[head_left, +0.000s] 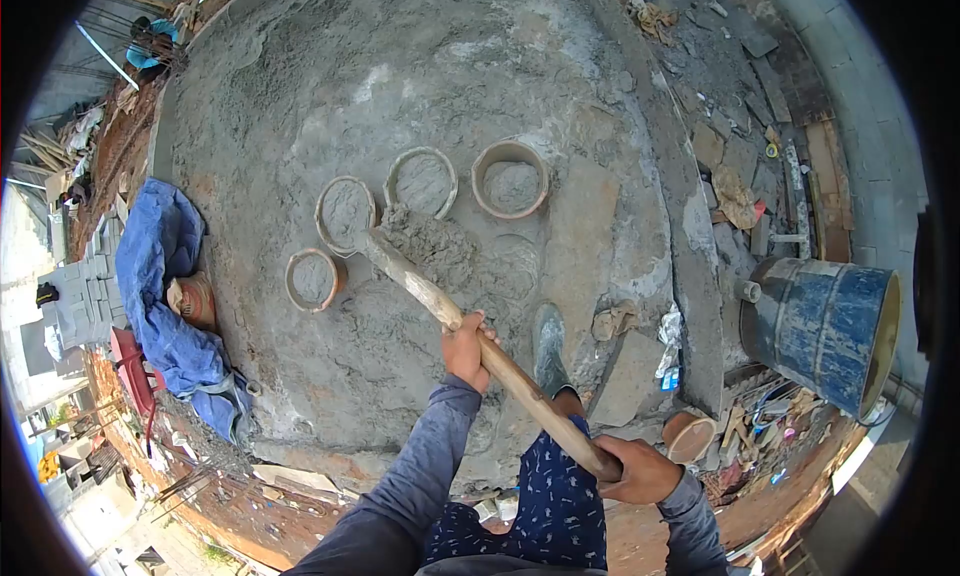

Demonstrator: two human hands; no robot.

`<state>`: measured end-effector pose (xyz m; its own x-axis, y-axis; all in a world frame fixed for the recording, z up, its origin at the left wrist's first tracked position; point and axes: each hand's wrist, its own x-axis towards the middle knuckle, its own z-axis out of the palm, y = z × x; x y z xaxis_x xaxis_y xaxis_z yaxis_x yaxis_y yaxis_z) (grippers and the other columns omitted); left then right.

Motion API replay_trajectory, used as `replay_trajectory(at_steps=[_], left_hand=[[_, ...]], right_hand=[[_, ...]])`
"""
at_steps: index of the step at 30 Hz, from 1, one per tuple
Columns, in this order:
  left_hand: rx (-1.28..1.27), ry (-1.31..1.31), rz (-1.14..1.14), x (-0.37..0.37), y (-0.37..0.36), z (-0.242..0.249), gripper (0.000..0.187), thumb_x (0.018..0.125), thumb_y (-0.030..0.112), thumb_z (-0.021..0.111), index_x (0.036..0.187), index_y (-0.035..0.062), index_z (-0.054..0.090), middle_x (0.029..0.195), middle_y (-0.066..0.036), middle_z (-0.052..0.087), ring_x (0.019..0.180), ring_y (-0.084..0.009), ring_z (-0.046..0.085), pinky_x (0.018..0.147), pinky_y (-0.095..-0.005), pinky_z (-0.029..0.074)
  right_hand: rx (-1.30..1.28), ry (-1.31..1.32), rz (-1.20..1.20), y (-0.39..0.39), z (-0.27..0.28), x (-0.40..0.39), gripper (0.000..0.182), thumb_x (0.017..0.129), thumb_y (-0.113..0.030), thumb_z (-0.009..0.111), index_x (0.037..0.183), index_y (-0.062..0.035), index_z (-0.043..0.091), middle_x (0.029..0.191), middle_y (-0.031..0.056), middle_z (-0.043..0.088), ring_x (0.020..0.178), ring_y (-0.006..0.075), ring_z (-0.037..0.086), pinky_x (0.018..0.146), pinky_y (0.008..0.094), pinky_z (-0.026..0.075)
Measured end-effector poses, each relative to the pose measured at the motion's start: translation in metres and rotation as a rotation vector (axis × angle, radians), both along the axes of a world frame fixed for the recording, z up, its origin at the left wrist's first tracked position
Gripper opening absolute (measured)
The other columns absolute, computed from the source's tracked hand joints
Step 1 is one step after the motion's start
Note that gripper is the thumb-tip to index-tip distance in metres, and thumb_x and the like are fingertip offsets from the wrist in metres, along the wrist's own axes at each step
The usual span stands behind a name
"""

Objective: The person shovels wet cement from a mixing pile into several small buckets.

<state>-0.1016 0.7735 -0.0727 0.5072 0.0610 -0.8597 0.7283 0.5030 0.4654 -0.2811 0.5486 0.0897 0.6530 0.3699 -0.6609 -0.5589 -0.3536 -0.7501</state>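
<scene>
My left hand [465, 352] is closed around the middle of the wooden handle of a hoe [525, 391]. The handle's near end sits in my right hand [640, 469], whose fingers wrap it from the side. At the far end, a heap of wet grey mortar [435, 246] hides the blade. Beyond it stand several round buckets of mortar: a small one [314, 280] at the left, two in the middle [347, 214], [421, 182], and a deeper, less full one [510, 180] at the right. A boot [549, 341] stands on the slab right of the handle.
A blue tarp [165, 286] lies bunched at the left beside another bucket [192, 302]. On the right are a big blue drum [825, 326], a tipped bucket [690, 436], a crumpled paper bag [737, 198] and rubble. Someone in blue [152, 44] is at the far left.
</scene>
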Motion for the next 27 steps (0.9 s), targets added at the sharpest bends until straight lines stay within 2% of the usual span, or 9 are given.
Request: replay_trajectory(at_steps=[4,7,9,16,19,22,24,25,27], left_hand=[[0.078,-0.080,0.000,0.023,-0.140,-0.068,0.019,0.089,0.008,0.066,0.101,0.0049,0.051,0.086,-0.008,0.058,0.075,-0.0203,0.063,0.067,-0.0348,0.052],[-0.199,0.092,-0.136,0.053,-0.177,-0.145,0.024,0.091,0.008,0.067,0.108,0.0063,0.050,0.097,-0.008,0.062,0.092,-0.0205,0.065,0.081,-0.0367,0.051],[-0.220,0.042,-0.081,0.071,-0.194,-0.157,0.022,0.092,0.008,0.066,0.108,0.0070,0.051,0.101,-0.006,0.063,0.097,-0.0194,0.064,0.086,-0.0374,0.050],[-0.086,-0.041,0.055,0.072,-0.115,-0.071,0.009,0.094,0.009,0.063,0.098,0.0070,0.055,0.096,-0.006,0.063,0.097,-0.0206,0.063,0.089,-0.0363,0.051],[0.039,0.026,0.185,0.059,-0.052,-0.047,0.008,0.094,0.011,0.062,0.097,0.0059,0.057,0.091,-0.006,0.062,0.090,-0.0201,0.063,0.081,-0.0363,0.052],[0.252,0.046,0.258,0.041,0.030,-0.068,0.009,0.092,0.009,0.062,0.094,0.0030,0.056,0.079,-0.006,0.059,0.074,-0.0196,0.059,0.070,-0.0347,0.051],[0.453,0.092,0.291,0.032,0.087,-0.095,0.038,0.084,0.003,0.069,0.114,-0.0008,0.045,0.082,-0.009,0.056,0.064,-0.0195,0.057,0.057,-0.0372,0.050],[0.507,0.176,0.301,0.021,0.134,-0.131,0.034,0.082,0.004,0.070,0.109,-0.0017,0.050,0.080,-0.009,0.057,0.063,-0.0207,0.056,0.058,-0.0383,0.050],[0.623,0.408,-0.062,0.016,0.206,-0.159,0.016,0.080,0.010,0.072,0.082,0.0001,0.060,0.072,-0.014,0.061,0.061,-0.0263,0.060,0.054,-0.0401,0.049]], right_hand=[[-0.608,-0.110,-0.083,-0.140,-0.143,0.000,0.029,0.066,0.000,0.066,0.093,-0.0076,0.061,0.089,0.0144,0.064,0.092,0.0416,0.059,0.077,0.0472,0.047],[-0.886,-0.219,-0.140,-0.214,-0.289,0.002,0.034,0.068,0.000,0.063,0.098,-0.0139,0.067,0.102,0.0085,0.067,0.107,0.0336,0.056,0.090,0.0468,0.042],[-0.940,-0.202,-0.170,-0.232,-0.321,0.034,0.034,0.067,0.001,0.065,0.098,-0.0130,0.068,0.103,0.0079,0.067,0.107,0.0333,0.056,0.090,0.0457,0.042],[-0.794,-0.221,-0.054,-0.178,-0.302,0.075,0.035,0.066,-0.002,0.070,0.099,-0.0140,0.068,0.102,0.0061,0.066,0.110,0.0330,0.056,0.097,0.0499,0.040],[-0.610,-0.240,0.125,-0.130,-0.221,0.103,0.032,0.068,-0.006,0.070,0.099,-0.0125,0.066,0.101,0.0088,0.066,0.104,0.0335,0.060,0.090,0.0473,0.046],[-0.321,-0.260,0.160,-0.066,-0.166,0.121,0.035,0.069,-0.010,0.071,0.103,-0.0099,0.063,0.102,0.0105,0.066,0.096,0.0346,0.062,0.080,0.0455,0.051],[-0.116,-0.315,0.149,-0.016,-0.137,0.137,0.043,0.076,-0.019,0.072,0.116,-0.0098,0.060,0.103,0.0140,0.065,0.096,0.0335,0.063,0.080,0.0456,0.051],[-0.013,-0.348,0.124,0.007,-0.129,0.143,0.046,0.079,-0.024,0.072,0.121,-0.0093,0.059,0.103,0.0155,0.065,0.096,0.0325,0.064,0.080,0.0446,0.051],[0.238,-0.156,0.198,0.030,-0.112,0.170,0.049,0.086,-0.031,0.069,0.127,-0.0087,0.056,0.106,0.0179,0.065,0.095,0.0312,0.065,0.080,0.0421,0.052]])
